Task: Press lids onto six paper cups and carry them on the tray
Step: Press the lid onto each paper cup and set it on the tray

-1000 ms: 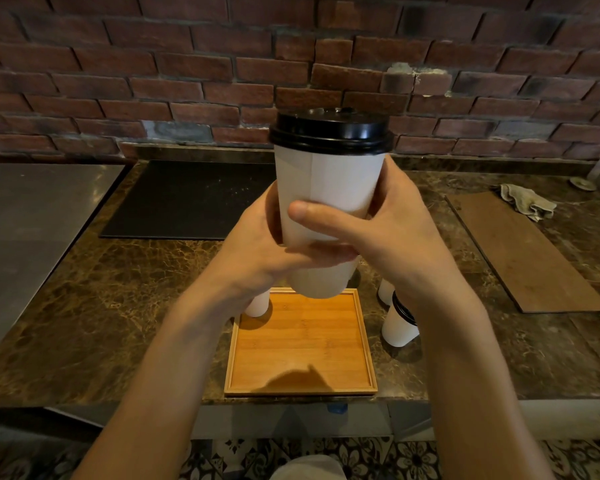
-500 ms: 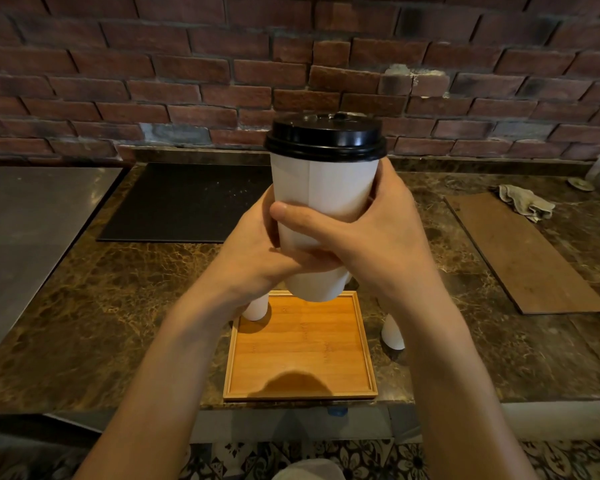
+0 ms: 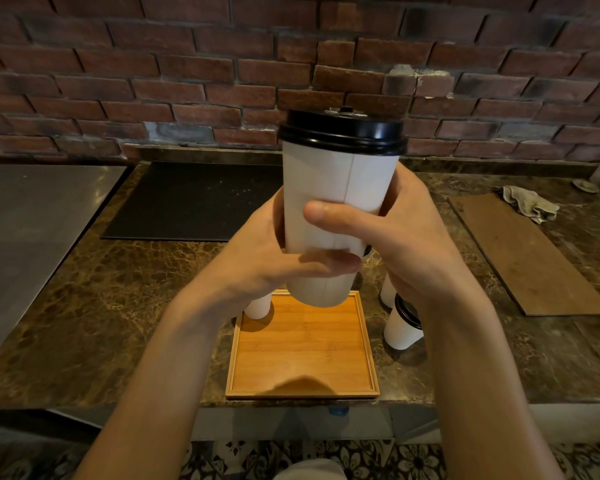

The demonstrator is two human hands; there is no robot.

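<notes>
The white paper cup (image 3: 329, 202) is up in the air over the far edge of the wooden tray (image 3: 305, 355), and its black lid (image 3: 342, 133) is sitting level on top, looks seated to me. Both hands are wrapped round the cup body, left hand (image 3: 267, 258) low and right hand (image 3: 413, 237) a bit higher, thumbs across the front. So I reckon this one's done and needs setting on the tray: lower it upright, don't squeeze. A lidded cup (image 3: 400, 327) waits on the marble counter (image 3: 118, 306) just right of the tray.
</notes>
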